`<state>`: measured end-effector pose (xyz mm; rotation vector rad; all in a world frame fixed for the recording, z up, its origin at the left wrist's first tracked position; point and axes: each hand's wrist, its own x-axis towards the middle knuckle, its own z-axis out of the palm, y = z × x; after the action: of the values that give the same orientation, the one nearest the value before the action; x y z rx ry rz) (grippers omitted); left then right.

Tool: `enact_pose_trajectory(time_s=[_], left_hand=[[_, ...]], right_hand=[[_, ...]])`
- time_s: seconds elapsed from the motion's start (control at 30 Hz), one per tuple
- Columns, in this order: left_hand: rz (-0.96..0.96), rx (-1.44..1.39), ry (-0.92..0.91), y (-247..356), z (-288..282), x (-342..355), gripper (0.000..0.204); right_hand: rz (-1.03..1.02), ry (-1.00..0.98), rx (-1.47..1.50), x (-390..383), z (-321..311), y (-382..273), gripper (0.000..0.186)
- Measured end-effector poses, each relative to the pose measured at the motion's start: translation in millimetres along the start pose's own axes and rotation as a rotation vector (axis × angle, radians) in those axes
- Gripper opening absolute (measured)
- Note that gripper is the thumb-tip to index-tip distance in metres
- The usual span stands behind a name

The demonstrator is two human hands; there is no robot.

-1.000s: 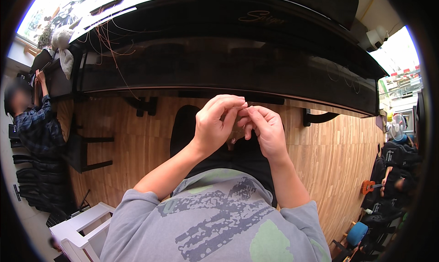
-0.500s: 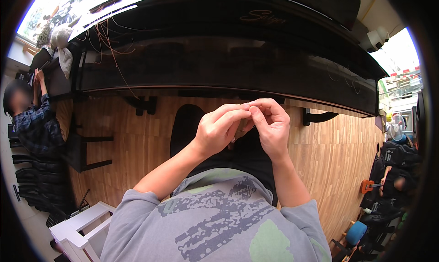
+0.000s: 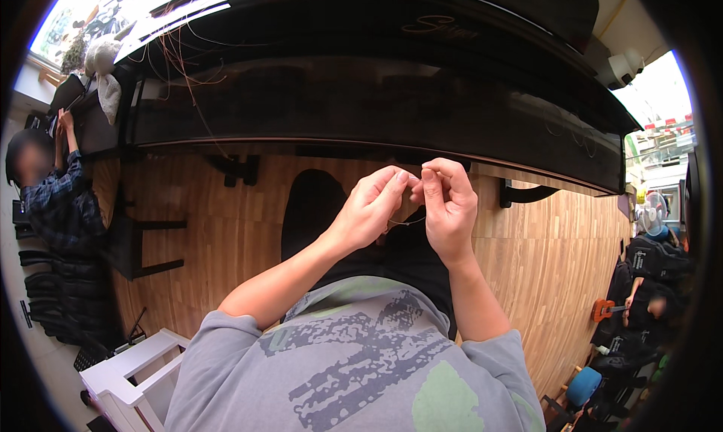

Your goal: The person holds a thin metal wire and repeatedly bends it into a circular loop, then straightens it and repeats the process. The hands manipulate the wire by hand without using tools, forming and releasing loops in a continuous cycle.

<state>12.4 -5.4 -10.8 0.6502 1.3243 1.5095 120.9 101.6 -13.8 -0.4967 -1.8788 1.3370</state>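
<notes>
Head view: left hand (image 3: pixel 369 210) and right hand (image 3: pixel 449 206) raised together in front of the black piano (image 3: pixel 376 100), fingertips nearly touching. Both sets of fingers pinched closed on a thin wire (image 3: pixel 407 222) that sags between the hands. Wooden floor (image 3: pixel 226 228) below; another person (image 3: pixel 56 198) far left.

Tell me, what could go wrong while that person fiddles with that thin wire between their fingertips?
The fine wire is pinched only at the fingertips of the left hand and right hand, so it might slip out of the grip and drop to the wooden floor, where it would be hard to spot. The hands work right at the edge of the glossy black piano, so a stray wire end could scratch it.
</notes>
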Motion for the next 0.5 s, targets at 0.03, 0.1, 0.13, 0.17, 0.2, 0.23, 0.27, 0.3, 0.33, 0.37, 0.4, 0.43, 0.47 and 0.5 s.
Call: enact_pose_trajectory(time_s=[0.03, 0.1, 0.13, 0.17, 0.2, 0.23, 0.27, 0.3, 0.33, 0.37, 0.4, 0.43, 0.47, 0.5], left_hand=[[-0.005, 0.069, 0.009, 1, -1, 0, 0.024], [0.091, 0.222, 0.072, -3, 0, 1, 0.025], [0.139, 0.298, 0.104, -5, 0, 2, 0.026], [0.178, 0.343, 0.133, -7, 2, 2, 0.026], [0.218, 0.387, 0.162, -8, 4, 2, 0.026], [0.256, 0.433, 0.190, -8, 6, 2, 0.025], [0.247, 0.398, 0.188, -8, 6, 3, 0.025], [0.237, 0.363, 0.186, -7, 6, 3, 0.024], [0.228, 0.328, 0.185, -6, 7, 3, 0.024], [0.212, 0.201, 0.180, -8, 6, 4, 0.023], [0.196, 0.074, 0.173, -10, 5, 6, 0.022], [0.180, -0.053, 0.167, -12, 5, 7, 0.021], [0.182, -0.118, 0.154, -11, 5, 7, 0.021], [0.184, -0.183, 0.142, -9, 6, 6, 0.020]], right_hand=[[-0.114, 0.028, -0.111, 2, 1, 2, 0.007], [-0.233, 0.020, -0.247, 6, -4, 1, 0.009], [-0.293, 0.015, -0.315, 8, -6, -1, 0.010], [-0.281, 0.003, -0.308, 7, -6, -4, 0.013], [-0.322, 0.006, -0.319, 7, -6, -4, 0.013], [-0.362, 0.011, -0.329, 7, -6, -3, 0.012], [-0.402, 0.016, -0.339, 7, -6, -2, 0.012], [-0.436, 0.031, -0.357, 5, -5, -2, 0.013], [-0.474, 0.041, -0.390, 3, -3, -2, 0.014], [-0.512, 0.050, -0.424, 1, -2, -2, 0.014], [-0.550, 0.060, -0.457, -1, -1, -2, 0.015], [-0.574, 0.078, -0.478, -4, 0, 1, 0.017], [-0.576, 0.099, -0.495, -5, -1, 3, 0.017], [-0.579, 0.119, -0.512, -7, -1, 4, 0.017]])
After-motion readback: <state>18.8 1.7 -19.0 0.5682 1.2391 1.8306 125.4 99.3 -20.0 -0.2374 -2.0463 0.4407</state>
